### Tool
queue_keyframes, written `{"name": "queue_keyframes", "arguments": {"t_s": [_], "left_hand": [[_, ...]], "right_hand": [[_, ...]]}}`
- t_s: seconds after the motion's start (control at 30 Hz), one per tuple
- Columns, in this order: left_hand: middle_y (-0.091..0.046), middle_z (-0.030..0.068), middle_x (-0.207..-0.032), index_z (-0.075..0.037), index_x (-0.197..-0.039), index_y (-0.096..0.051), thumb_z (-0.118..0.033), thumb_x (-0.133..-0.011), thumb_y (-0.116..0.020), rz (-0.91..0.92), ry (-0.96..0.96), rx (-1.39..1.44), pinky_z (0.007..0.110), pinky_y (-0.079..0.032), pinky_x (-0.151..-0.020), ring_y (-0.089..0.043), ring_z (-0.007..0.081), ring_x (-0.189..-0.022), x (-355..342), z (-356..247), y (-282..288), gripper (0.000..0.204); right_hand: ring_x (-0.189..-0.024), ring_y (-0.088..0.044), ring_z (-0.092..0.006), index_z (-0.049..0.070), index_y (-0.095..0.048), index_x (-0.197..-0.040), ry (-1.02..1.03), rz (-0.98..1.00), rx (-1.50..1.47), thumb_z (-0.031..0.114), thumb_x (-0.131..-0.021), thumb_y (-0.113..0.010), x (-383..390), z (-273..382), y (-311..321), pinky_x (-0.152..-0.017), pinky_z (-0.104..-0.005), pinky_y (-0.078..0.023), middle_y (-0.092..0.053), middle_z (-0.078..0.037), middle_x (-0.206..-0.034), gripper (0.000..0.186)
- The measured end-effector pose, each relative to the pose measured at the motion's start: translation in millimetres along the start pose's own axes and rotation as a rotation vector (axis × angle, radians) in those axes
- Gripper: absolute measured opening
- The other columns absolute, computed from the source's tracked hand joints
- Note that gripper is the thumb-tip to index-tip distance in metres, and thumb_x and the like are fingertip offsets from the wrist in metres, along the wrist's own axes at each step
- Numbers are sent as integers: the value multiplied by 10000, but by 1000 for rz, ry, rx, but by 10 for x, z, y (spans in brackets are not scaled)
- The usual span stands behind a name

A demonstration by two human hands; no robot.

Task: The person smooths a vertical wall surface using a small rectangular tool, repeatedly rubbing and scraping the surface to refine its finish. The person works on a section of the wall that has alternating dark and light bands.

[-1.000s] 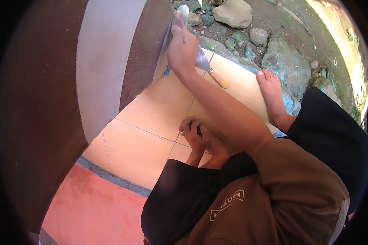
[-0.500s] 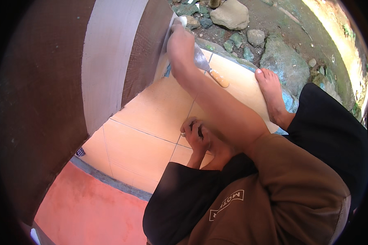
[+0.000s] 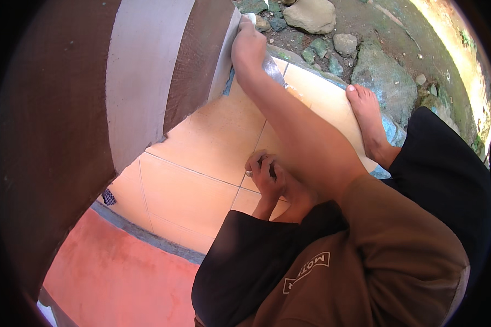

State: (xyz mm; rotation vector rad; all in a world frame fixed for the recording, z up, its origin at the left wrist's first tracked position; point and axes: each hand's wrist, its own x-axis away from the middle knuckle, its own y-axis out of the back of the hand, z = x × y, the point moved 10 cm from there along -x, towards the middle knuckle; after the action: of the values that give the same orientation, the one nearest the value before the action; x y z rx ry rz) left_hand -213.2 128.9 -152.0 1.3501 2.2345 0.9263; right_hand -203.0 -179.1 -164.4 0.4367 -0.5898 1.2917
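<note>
My right hand (image 3: 249,50) reaches far forward to the painted wall edge. Its fingers close on a small white piece (image 3: 250,18), whose kind I cannot make out, pressed near the wall's pale strip (image 3: 222,62). Just right of that hand, a putty knife's metal blade (image 3: 273,71) lies on the tiles; my forearm hides most of its handle. Lower down, my left hand (image 3: 266,177) is curled beside my foot (image 3: 299,199), with a ring on one finger. Dark patches show between its bent fingers, and what they hold, if anything, is unclear.
Brown and white bands cover the wall (image 3: 142,71) at left. Peach tiles (image 3: 180,196) meet a red floor (image 3: 120,272) along a grey cement edge. Rocks (image 3: 311,16) and bare soil lie beyond the tiles. My other foot (image 3: 368,114) rests at the right tile edge.
My right hand has moved slightly up and right along the wall edge with the white piece. My forearm now covers most of the putty knife's wooden handle. The left hand stays curled.
</note>
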Motion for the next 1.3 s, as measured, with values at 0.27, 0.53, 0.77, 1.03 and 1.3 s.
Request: {"name": "queue_keyframes", "arguments": {"t_s": [0.27, 0.53, 0.77, 1.03, 1.3], "left_hand": [[-584, 151, -1218, -50, -985, -695, -84, -793, -599, -12, 23, -4, 467, -416, -950, -479, 353, -1135, 7, 70, 40, 217], [-582, 147, -1217, -51, -969, -692, -80, -789, -599, -18, 16, 27, 467, -409, -946, -489, 353, -1121, 25, 113, 39, 205], [-590, 150, -1208, -52, -947, -697, -75, -792, -594, -8, -21, -2, 458, -417, -940, -490, 356, -1126, 9, 46, 0, 187], [-592, 148, -1204, -51, -957, -702, -69, -794, -594, 7, -17, 2, 454, -423, -930, -491, 356, -1120, 14, -14, 5, 196], [-595, 129, -1195, -52, -951, -702, -64, -793, -603, -26, 18, -8, 446, -401, -954, -491, 342, -1110, 7, 57, 43, 186]], "right_hand": [[-864, -597, -328, -102, -624, -881, -27, 122, 35, 456, -1025, -378, 363, -250, -111, -841, -478, -449, -665, -219, -879, 627], [-956, -647, -437, -128, -667, -918, 92, 95, 164, 470, -1050, -358, 360, -233, -33, -911, -498, -457, -678, -330, -931, 686], [-847, -611, -386, -93, -641, -863, -55, -10, 87, 424, -1023, -373, -117, -184, -18, -782, -481, -463, -640, -273, -851, 604], [-683, -573, -228, -49, -609, -750, 28, -63, 32, 382, -1000, -439, -195, -181, 43, -675, -399, -471, -605, -143, -688, 526], [-926, -679, -388, -107, -651, -1016, -79, 103, 13, 393, -1029, -394, 264, -90, -68, -867, -465, -492, -691, -277, -1019, 562]]}}
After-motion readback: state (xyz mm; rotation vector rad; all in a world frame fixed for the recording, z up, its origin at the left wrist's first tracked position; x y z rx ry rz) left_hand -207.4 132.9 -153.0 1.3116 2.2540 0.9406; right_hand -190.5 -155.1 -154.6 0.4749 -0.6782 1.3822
